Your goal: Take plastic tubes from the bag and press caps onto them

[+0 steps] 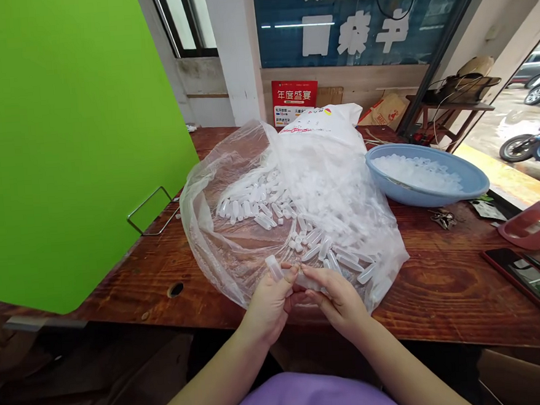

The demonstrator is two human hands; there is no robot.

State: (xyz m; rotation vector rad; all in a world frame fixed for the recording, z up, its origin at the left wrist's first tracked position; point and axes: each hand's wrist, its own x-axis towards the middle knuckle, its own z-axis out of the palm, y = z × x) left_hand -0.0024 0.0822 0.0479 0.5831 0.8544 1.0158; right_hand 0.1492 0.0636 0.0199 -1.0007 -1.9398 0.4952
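Observation:
My left hand (268, 305) is closed around a small translucent plastic tube (273, 267), whose white end sticks up past the thumb. Beside it my right hand (340, 299) pinches another whitish tube (307, 281), mostly covered by the fingers. The fingertips of both hands meet over the near edge of a large clear plastic bag (213, 256). Inside the bag's mouth lie many loose tubes (348, 260) and small white caps (296, 245). A denser heap of tubes (247, 209) sits farther back.
A blue basin (436, 194) of small translucent pieces stands at the right on the wooden table (442, 283). Keys (443, 218), a phone (530, 286) and a reddish plastic object (537, 224) lie near it. At the left rises a bright green board (71, 142) with a wire handle (153, 214).

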